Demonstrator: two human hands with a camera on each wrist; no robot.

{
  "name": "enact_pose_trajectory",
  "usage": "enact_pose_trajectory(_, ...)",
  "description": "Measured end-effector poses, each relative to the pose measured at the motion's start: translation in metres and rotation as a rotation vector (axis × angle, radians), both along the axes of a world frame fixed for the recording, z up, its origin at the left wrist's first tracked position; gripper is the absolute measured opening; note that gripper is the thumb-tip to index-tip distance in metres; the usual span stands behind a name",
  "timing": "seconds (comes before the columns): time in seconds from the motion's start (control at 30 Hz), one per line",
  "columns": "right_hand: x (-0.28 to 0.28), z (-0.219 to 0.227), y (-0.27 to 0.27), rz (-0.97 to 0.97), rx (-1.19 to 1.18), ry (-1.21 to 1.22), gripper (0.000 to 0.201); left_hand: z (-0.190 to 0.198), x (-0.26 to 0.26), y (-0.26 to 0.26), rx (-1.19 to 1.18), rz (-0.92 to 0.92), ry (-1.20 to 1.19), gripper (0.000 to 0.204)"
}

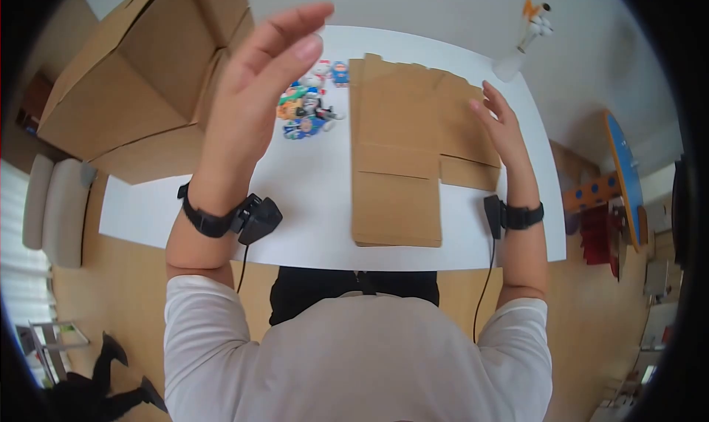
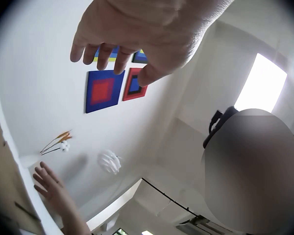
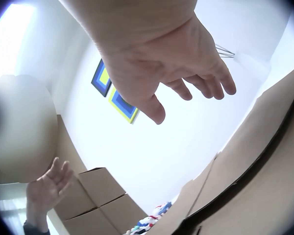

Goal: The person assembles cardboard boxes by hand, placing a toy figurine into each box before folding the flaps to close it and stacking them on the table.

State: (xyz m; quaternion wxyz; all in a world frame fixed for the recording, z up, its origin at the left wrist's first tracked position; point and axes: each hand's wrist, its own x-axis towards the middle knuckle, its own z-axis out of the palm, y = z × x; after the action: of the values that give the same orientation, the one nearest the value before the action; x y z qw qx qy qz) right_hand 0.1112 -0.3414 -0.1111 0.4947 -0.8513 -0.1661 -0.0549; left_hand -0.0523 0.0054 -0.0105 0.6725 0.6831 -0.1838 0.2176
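My left hand [image 1: 255, 89] is raised in the air between the large open cardboard box [image 1: 159, 67] and a cluster of small colourful toy figures [image 1: 304, 126]. Its fingers are loosely extended, and nothing is in it. My right hand [image 1: 506, 130] is held up by the right edge of the flattened cardboard [image 1: 399, 119], overlapping that edge in the head view. In the right wrist view the right hand [image 3: 171, 63] has relaxed, spread fingers and an empty palm. The left wrist view shows the left hand [image 2: 132, 34] empty too, fingers relaxed.
A white table [image 1: 310, 230] carries the cardboard and figures. At its back right corner stands a white vase [image 1: 509, 66] with dried stems. A beige sofa [image 1: 59, 211] is off to the left, and a blue-topped round item [image 1: 624, 178] stands on the right.
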Motion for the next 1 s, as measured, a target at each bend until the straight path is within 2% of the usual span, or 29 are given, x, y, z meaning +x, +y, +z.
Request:
enact_pose_trajectory(0.07,0.019,-0.013,-0.024,-0.030,-0.008,0.103,0.071,-0.034,0.041,-0.002,-0.090,-0.147,0.302,0.049)
enact_pose_trajectory(0.17,0.031,-0.029,-0.044,-0.205,-0.204,0.128,0.075,-0.071,0.072,-0.007,-0.296,-0.215,0.644,0.046)
enact_pose_trajectory(0.27,0.041,-0.043,-0.063,-0.213,-0.179,0.220,0.081,-0.110,0.101,0.002,-0.468,-0.315,0.821,0.043)
enact_pose_trajectory(0.37,0.038,-0.042,-0.059,-0.150,-0.092,0.291,0.076,-0.119,0.103,-0.003,-0.521,-0.316,0.918,0.039)
enact_pose_trajectory(0.47,0.036,-0.042,-0.058,-0.103,0.010,0.292,0.073,-0.126,0.106,-0.008,-0.544,-0.220,0.971,0.035)
enact_pose_trajectory(0.67,0.024,-0.023,-0.044,-0.230,0.204,0.171,0.083,-0.130,0.113,-0.005,-0.607,-0.259,0.976,0.034)
enact_pose_trajectory(0.87,0.020,-0.021,-0.035,-0.134,0.320,0.245,0.085,-0.117,0.108,-0.012,-0.474,-0.379,0.838,0.040)
enact_pose_trajectory(1.0,0.003,-0.011,-0.030,0.115,0.258,0.154,0.103,-0.103,0.105,-0.021,-0.669,-0.459,0.757,0.044)
